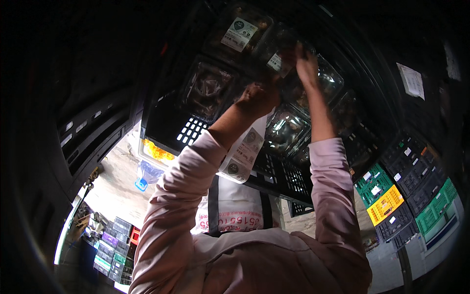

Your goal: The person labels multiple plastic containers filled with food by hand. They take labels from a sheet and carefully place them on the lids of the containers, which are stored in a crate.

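Several clear plastic food boxes with dark contents lie in a black crate (193, 131). My left hand (258, 97) is closed round a long strip of printed labels (245, 152), which hangs down toward my body. My right hand (306, 66) is over a box at the far middle, its fingers bent at the edge of a white label (275, 62); shadow hides part of the fingertips. A labelled box (239, 34) lies farther to the left. Nearer on the left is a box without a visible label (209, 88). Another box (285, 128) sits between my forearms.
Stacked green, yellow and black crates (385, 205) stand at the right. More crates (115, 250) are piled at the lower left. A water bottle (142, 182) and orange-yellow material (157, 151) show left of my arm. A white sack (237, 206) is below the strip.
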Action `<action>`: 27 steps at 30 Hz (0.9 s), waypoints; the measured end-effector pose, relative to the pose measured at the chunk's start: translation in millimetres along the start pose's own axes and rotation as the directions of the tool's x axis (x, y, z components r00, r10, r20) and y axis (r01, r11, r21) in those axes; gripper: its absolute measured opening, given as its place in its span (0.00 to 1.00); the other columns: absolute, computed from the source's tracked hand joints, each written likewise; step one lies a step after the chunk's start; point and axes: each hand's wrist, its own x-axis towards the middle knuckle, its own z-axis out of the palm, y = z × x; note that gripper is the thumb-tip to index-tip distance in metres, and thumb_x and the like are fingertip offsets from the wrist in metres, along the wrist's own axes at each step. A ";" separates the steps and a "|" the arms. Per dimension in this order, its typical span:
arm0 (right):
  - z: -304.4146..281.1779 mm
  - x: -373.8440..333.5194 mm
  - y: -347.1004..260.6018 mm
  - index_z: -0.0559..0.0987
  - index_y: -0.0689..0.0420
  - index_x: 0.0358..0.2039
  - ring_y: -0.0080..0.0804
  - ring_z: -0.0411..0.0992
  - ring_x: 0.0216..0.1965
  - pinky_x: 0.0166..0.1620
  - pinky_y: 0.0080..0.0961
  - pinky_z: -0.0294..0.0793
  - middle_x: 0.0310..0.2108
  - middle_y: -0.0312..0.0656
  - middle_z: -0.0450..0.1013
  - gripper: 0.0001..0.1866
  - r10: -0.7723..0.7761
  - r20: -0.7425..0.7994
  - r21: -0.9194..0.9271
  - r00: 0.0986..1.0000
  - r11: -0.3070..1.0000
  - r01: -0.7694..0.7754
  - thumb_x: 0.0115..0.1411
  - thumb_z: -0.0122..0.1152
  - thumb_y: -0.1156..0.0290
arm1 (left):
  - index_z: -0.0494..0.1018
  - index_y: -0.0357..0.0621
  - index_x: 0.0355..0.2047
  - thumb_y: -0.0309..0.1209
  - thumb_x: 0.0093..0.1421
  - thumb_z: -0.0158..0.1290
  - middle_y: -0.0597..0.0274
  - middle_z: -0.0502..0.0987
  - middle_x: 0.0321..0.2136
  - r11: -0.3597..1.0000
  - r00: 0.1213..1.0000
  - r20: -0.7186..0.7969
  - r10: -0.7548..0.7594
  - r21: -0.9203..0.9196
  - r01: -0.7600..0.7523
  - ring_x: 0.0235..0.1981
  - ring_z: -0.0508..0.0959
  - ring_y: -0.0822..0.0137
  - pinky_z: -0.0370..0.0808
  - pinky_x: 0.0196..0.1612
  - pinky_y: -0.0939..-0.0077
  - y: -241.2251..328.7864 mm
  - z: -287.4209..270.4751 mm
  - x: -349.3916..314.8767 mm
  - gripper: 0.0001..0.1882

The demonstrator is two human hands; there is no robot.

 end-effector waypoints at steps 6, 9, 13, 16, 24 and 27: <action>-27.5 -73.1 -44.1 0.71 0.61 0.33 0.27 0.68 0.28 0.35 0.22 0.67 0.28 0.42 0.71 0.19 -0.181 -0.144 0.535 0.973 0.813 0.230 0.57 0.45 0.56 | 0.77 0.50 0.25 0.35 0.43 0.58 0.61 0.73 0.31 0.987 0.859 -0.486 0.163 0.066 -0.149 0.39 0.70 0.64 0.65 0.42 0.72 5.3 -64.5 -60.6 0.08; -24.5 -154.4 -54.0 0.70 0.60 0.29 0.25 0.69 0.27 0.35 0.22 0.67 0.27 0.39 0.71 0.12 -0.228 0.003 0.555 0.974 0.810 0.187 0.55 0.52 0.62 | 0.76 0.48 0.28 0.33 0.48 0.55 0.59 0.75 0.18 0.910 0.891 -0.382 -0.245 -0.407 0.076 0.19 0.76 0.66 0.72 0.25 0.77 9.1 -78.0 -89.5 0.07; 6.9 -212.5 -56.6 0.61 0.59 0.38 0.26 0.70 0.35 0.38 0.22 0.70 0.30 0.41 0.69 0.19 -0.320 0.227 0.782 0.920 0.622 0.023 0.50 0.59 0.71 | 0.76 0.43 0.29 0.35 0.50 0.53 0.57 0.75 0.17 0.710 0.847 -0.326 -0.420 -0.700 0.083 0.20 0.76 0.71 0.71 0.24 0.78 9.8 -82.1 -114.3 0.10; 26.4 -232.9 -57.6 0.60 0.59 0.38 0.24 0.69 0.34 0.38 0.21 0.70 0.28 0.40 0.68 0.20 -0.402 0.224 0.870 0.888 0.492 0.003 0.47 0.59 0.80 | 0.75 0.39 0.29 0.41 0.51 0.53 0.56 0.75 0.18 0.688 0.807 -0.353 -0.473 -0.721 0.088 0.21 0.76 0.71 0.71 0.25 0.79 8.2 -78.1 -123.9 0.15; 15.6 -227.6 -53.6 0.71 0.57 0.32 0.25 0.66 0.27 0.31 0.20 0.65 0.30 0.38 0.67 0.14 -0.347 0.006 0.339 0.938 0.883 0.324 0.44 0.62 0.76 | 0.73 0.34 0.31 0.48 0.55 0.45 0.58 0.74 0.25 0.478 0.929 0.115 -0.352 -0.832 0.284 0.26 0.73 0.72 0.68 0.33 0.79 -0.4 -51.8 -164.4 0.25; -1.6 -233.9 -70.8 0.75 0.55 0.31 0.31 0.63 0.30 0.34 0.25 0.64 0.33 0.37 0.66 0.14 -0.660 -0.243 -0.089 0.711 0.745 0.661 0.40 0.64 0.74 | 0.73 0.34 0.31 0.41 0.59 0.40 0.57 0.74 0.27 0.241 0.934 0.158 -0.322 -0.940 0.242 0.26 0.73 0.71 0.69 0.32 0.79 -3.1 -37.0 -165.8 0.20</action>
